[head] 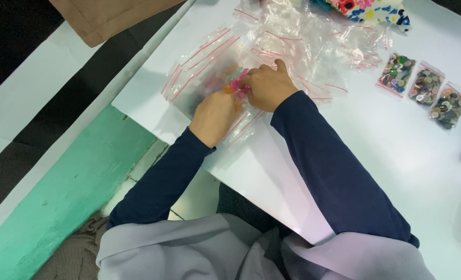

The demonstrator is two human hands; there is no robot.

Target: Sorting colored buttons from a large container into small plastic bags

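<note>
Between the fingertips of both hands sits a small pink-sealed bag of buttons; the left hand and right hand pinch it together, over a pile of empty clear bags. Right of the fingers, well apart, lie three filled button bags on the white table.

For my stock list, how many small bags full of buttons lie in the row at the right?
3: the first bag, the middle bag, the last bag. Another may be cut off at the lower right edge.
</note>
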